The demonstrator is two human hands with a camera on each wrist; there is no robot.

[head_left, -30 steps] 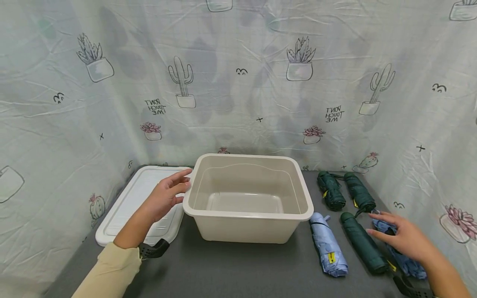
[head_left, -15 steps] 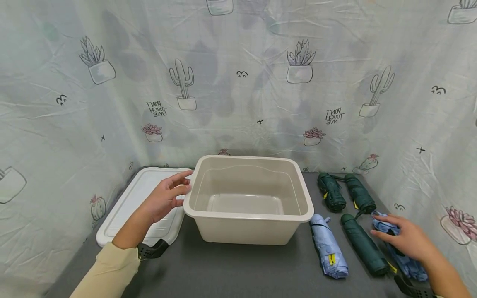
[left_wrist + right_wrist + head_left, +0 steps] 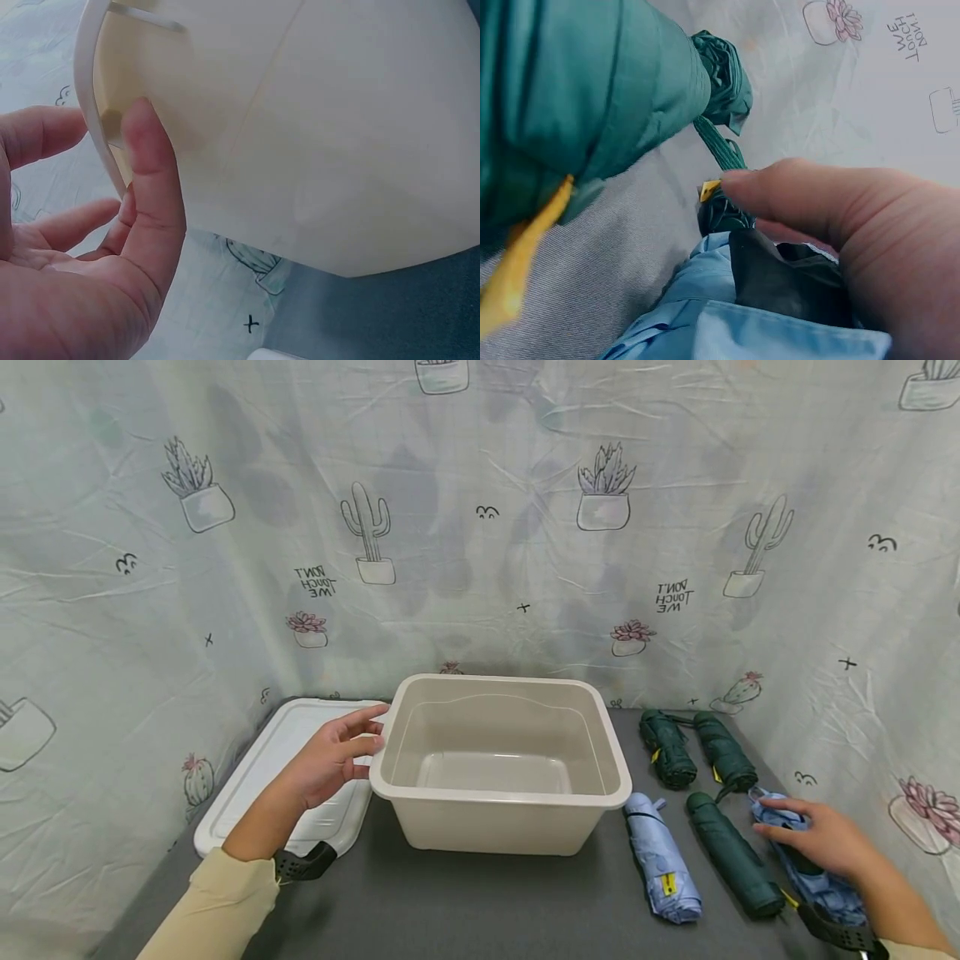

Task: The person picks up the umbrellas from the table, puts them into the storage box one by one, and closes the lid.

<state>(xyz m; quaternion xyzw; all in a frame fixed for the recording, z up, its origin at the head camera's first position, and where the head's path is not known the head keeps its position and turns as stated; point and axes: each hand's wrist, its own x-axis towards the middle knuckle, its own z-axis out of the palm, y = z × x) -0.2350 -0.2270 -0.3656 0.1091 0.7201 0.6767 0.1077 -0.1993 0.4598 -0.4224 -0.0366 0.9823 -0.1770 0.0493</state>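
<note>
My left hand [image 3: 330, 760] touches the left rim of an upright beige plastic bin [image 3: 491, 822], its thumb [image 3: 154, 161] against the outer wall and fingers at the rim. My right hand [image 3: 832, 839] spans a folded blue umbrella [image 3: 836, 897] at the far right, with thumb and fingers spread apart over it. The thumb [image 3: 802, 191] passes above the umbrella's black part in the right wrist view; the other fingers are mostly hidden. Left of it lies a folded dark green umbrella [image 3: 735, 856], and beyond that a second folded blue umbrella [image 3: 662, 857] with a yellow tag.
Behind these, two more folded green umbrellas [image 3: 666, 747] lie side by side. A white lid [image 3: 258, 777] rests on the grey tabletop [image 3: 450, 910] left of the bin. Patterned curtain [image 3: 480, 568] encloses the back and both sides.
The right hand has settled slightly lower over the far-right blue umbrella, and more of its sleeve shows. The left hand stays at the bin's rim. The head view has tilted up slightly.
</note>
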